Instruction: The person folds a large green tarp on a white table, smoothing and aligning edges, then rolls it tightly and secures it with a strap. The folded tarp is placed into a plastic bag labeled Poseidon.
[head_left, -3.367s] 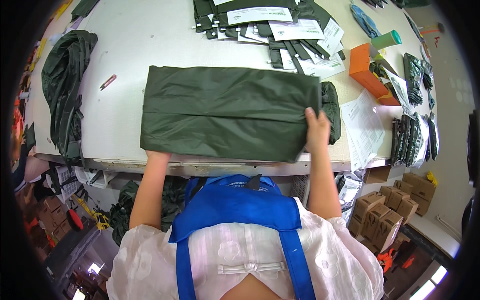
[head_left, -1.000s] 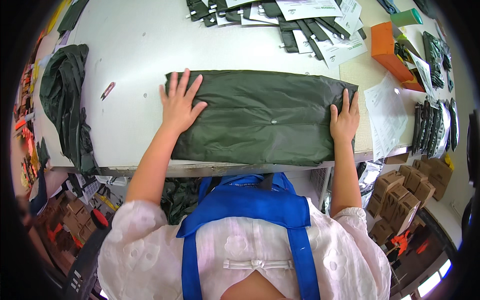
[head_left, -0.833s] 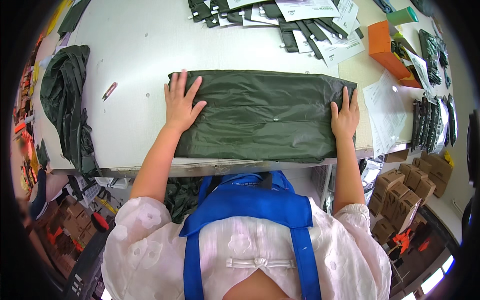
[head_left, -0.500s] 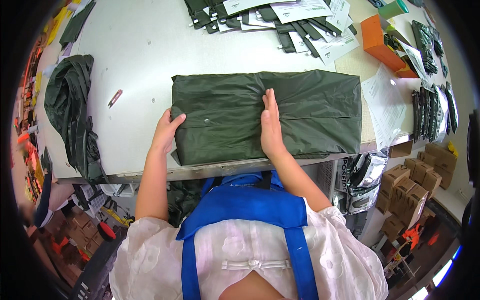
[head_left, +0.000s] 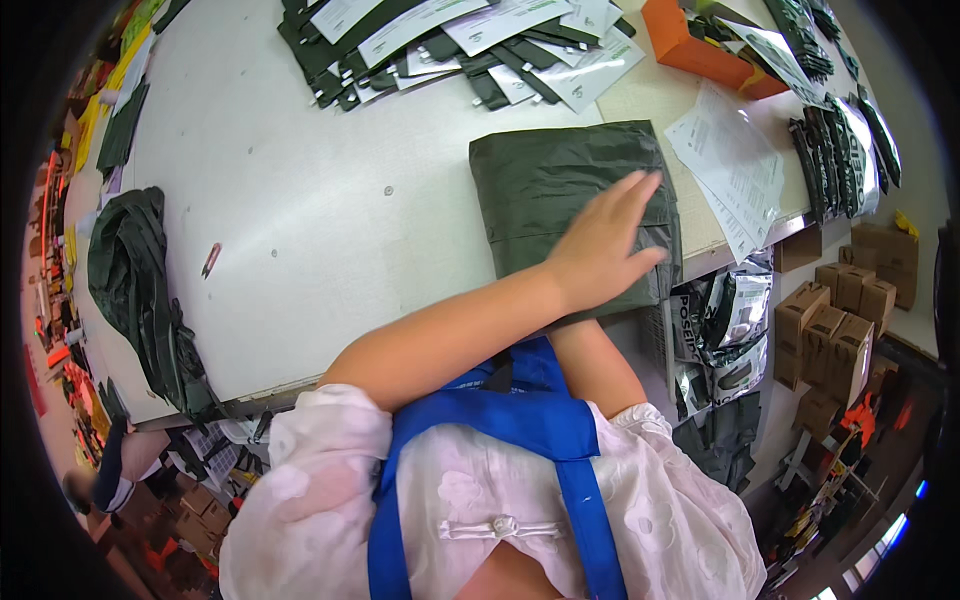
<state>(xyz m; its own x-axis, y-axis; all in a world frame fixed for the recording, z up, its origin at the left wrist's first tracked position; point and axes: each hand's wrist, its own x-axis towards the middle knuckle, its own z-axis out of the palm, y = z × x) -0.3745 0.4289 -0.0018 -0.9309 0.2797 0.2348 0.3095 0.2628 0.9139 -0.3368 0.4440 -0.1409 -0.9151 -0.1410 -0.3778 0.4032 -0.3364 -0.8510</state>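
A dark green piece of thin, shiny fabric point(head_left: 545, 165), folded into a thick, squarish bundle, lies at the front edge of the table. My left hand point(head_left: 605, 240) rests flat over its right part, fingers stretched and thumb apart. The left forearm crosses in front of me from the lower left. Beneath it, my right forearm point(head_left: 598, 365) goes in under the near edge of the bundle. The right hand itself is hidden by the fabric and my left arm, so its fingers do not show.
Crumpled dark green fabric point(head_left: 130, 265) hangs off the table's left side, near a small red tool point(head_left: 211, 260). Flat dark pouches with white cards point(head_left: 430, 50) lie at the back. An orange box point(head_left: 690, 45), printed sheets point(head_left: 730, 160) and black packets point(head_left: 830, 165) stand right; cartons point(head_left: 825, 340) below.
The long flat fabric is now folded to about half its length, its left part brought over to the right. My left hand has crossed rightward onto it; my right hand has gone beneath.
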